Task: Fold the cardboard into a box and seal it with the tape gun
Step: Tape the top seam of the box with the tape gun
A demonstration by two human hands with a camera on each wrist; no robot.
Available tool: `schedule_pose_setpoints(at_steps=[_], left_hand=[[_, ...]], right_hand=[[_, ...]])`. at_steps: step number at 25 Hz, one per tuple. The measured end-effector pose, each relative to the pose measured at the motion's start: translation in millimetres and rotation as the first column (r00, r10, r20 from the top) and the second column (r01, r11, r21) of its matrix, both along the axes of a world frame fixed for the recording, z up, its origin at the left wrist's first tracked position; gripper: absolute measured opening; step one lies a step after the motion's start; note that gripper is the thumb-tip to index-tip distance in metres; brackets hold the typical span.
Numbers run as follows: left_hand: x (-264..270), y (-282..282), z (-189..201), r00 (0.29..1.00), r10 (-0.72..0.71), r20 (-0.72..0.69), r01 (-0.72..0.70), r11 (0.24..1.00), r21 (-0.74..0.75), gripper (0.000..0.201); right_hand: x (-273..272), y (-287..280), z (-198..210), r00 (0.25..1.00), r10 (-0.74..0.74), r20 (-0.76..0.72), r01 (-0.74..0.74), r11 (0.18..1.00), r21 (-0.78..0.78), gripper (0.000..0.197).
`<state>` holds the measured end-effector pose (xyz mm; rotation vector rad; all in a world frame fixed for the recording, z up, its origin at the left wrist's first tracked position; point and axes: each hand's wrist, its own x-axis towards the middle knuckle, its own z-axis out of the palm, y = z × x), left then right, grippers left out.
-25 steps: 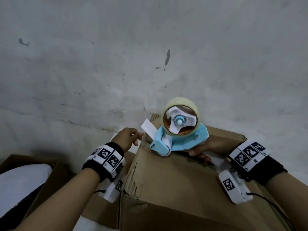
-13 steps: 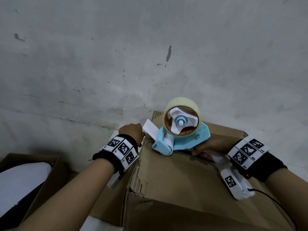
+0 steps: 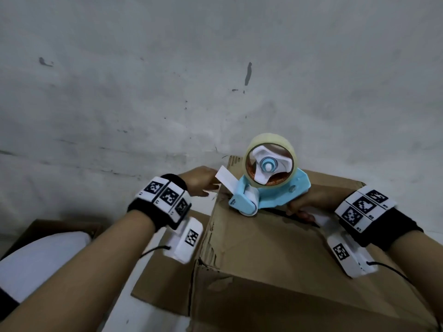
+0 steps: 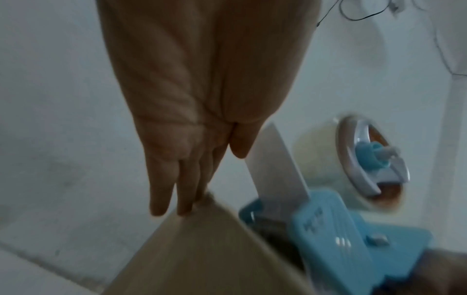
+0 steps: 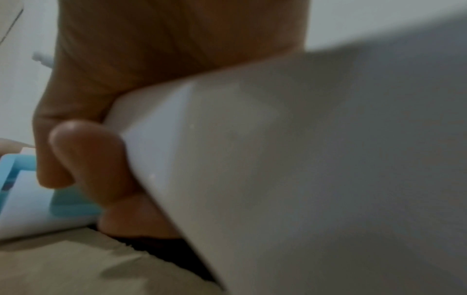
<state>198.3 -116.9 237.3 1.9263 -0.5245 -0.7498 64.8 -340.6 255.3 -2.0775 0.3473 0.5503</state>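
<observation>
A brown cardboard box point(image 3: 275, 255) stands in front of me with its top flaps folded down. On its far left edge rests a blue tape gun point(image 3: 271, 195) carrying a clear tape roll point(image 3: 269, 161). My right hand point(image 3: 309, 202) grips the gun's white handle point(image 5: 278, 159), fingers curled round it. My left hand point(image 3: 203, 184) reaches the box's far left corner beside the gun's white flap. In the left wrist view its fingers point(image 4: 182, 195) are straight and their tips touch the box point(image 4: 202, 249) edge, with the tape gun point(image 4: 328, 229) just to the right.
A grey marked wall point(image 3: 215, 68) rises right behind the box. An open cardboard carton point(image 3: 48, 226) with something white inside sits at the lower left. A flat piece of cardboard point(image 3: 165, 288) lies on the white floor beside the box.
My left hand has moved right, from beside the box to its far left corner next to the tape gun's flap. The tape gun and my right hand have barely shifted.
</observation>
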Motion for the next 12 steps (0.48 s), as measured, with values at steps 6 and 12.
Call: schedule_pose_setpoints(at_steps=[6,12], left_hand=[[-12,-7,-28,0.968,-0.143,-0.205,0.147,0.989,0.005,0.07],[-26,-11,-34,0.982,-0.177,-0.06,0.174,0.984,-0.047,0.051]], right_hand=[[0,-5,-3,0.999,0.003,-0.034,-0.004,1.0,-0.001,0.026],[2,-6,-5,0.999,0.029,-0.043,-0.029,1.0,0.01,0.033]])
